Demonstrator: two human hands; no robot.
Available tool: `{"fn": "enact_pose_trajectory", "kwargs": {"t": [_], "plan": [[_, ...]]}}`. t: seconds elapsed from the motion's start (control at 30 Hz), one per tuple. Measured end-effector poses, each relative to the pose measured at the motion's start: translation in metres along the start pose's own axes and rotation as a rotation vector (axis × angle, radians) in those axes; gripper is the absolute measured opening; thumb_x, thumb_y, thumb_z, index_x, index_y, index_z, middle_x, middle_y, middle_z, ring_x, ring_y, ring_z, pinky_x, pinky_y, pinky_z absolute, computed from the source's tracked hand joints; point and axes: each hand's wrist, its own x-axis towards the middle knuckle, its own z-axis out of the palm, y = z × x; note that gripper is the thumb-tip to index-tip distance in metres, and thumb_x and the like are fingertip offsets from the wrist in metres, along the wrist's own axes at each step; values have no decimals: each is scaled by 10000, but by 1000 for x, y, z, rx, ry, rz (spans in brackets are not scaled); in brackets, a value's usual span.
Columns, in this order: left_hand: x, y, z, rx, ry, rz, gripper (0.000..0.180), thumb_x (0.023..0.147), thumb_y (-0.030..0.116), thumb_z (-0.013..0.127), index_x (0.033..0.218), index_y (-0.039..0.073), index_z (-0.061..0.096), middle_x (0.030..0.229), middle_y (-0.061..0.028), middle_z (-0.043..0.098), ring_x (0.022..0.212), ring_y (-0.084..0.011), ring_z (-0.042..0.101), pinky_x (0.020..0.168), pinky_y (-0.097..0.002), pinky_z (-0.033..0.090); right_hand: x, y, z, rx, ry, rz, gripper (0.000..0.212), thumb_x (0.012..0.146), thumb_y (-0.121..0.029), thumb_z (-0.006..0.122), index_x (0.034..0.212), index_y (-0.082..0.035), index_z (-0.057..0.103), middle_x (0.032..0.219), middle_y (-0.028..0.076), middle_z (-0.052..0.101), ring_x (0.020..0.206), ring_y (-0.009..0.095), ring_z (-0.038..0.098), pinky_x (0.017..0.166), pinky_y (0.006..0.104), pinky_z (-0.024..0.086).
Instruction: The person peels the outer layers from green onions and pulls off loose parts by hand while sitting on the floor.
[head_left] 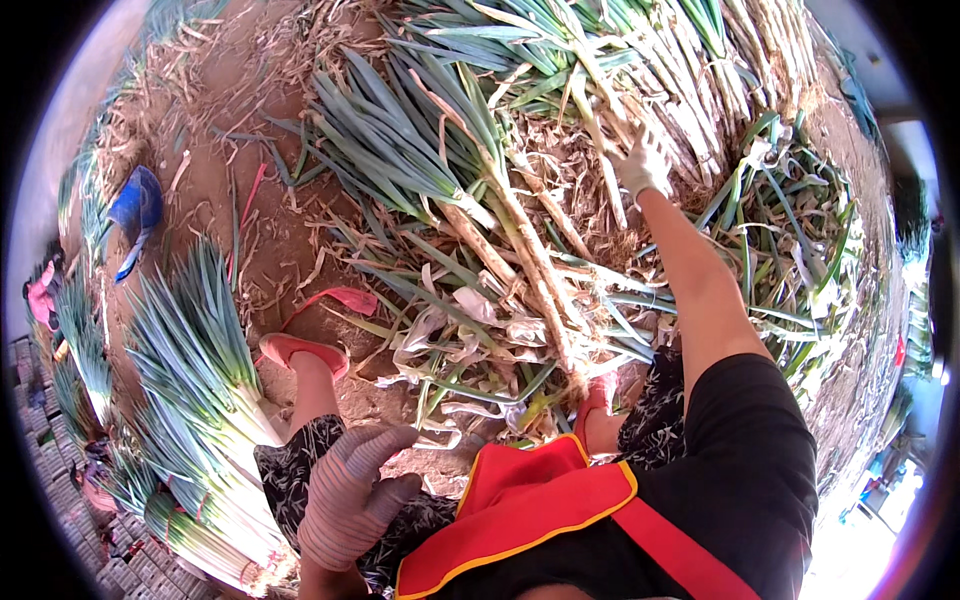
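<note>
My right hand (646, 166), in a pale glove, reaches far forward to the soil-covered stalks of a big pile of large green onions (690, 95). Its fingers look stretched out over the nearest stalks; whether they touch them is hard to make out. My left hand (350, 495), in a grey striped glove, hovers over my lap with its fingers apart and nothing in it. Between my feet and the pile lie several loose unpeeled green onions (525, 240), leaves pointing away and roots toward me.
Cleaned green onions in bundles (215, 400) lie on my left. Stripped leaves (790, 230) are heaped at right, and more peelings (470, 320) surround my feet. A blue object (137, 208) and red strips (345, 300) lie on the dirt floor. Other people (42, 295) are at the far left.
</note>
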Motion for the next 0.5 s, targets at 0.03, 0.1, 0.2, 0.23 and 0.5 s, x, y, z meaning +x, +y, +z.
{"fn": "enact_pose_trajectory", "kwargs": {"t": [0.03,0.1,0.2,0.23,0.5], "plan": [[-2,-1,1,-5,12,39,406,766,189,726,1132,55,611,1015,-151,631,916,-324,627,771,-374,510,-8,-12,-6,-42,-97,-1,1040,774,-626,626,1519,-141,88,1513,193,261,1367,352,316,1105,516,268],[-8,1,0,7,27,47,400,766,178,728,1129,57,612,1018,-151,629,918,-324,627,767,-372,510,-28,-28,-11,-98,-193,-50,1040,806,-598,612,1522,-134,17,1498,230,268,1317,387,385,1070,535,318],[-12,8,-5,33,29,18,394,761,150,730,1126,57,613,1028,-154,625,924,-323,625,773,-371,508,-32,-23,50,-43,-294,-110,837,897,-325,534,1518,-112,13,1492,271,239,1184,355,465,888,443,422],[-10,8,-8,42,13,68,392,760,140,729,1125,56,613,1032,-155,623,927,-322,624,778,-371,507,-23,2,113,58,-314,-101,769,908,-193,496,1516,-101,34,1501,284,205,1082,309,516,745,344,480],[-50,-7,2,-74,142,114,354,802,74,687,1140,19,600,1046,-144,622,956,-272,626,835,-340,492,-202,-105,-70,152,-441,-410,501,906,-167,453,1381,-27,378,1252,216,530,1014,316,639,795,387,536]]}}
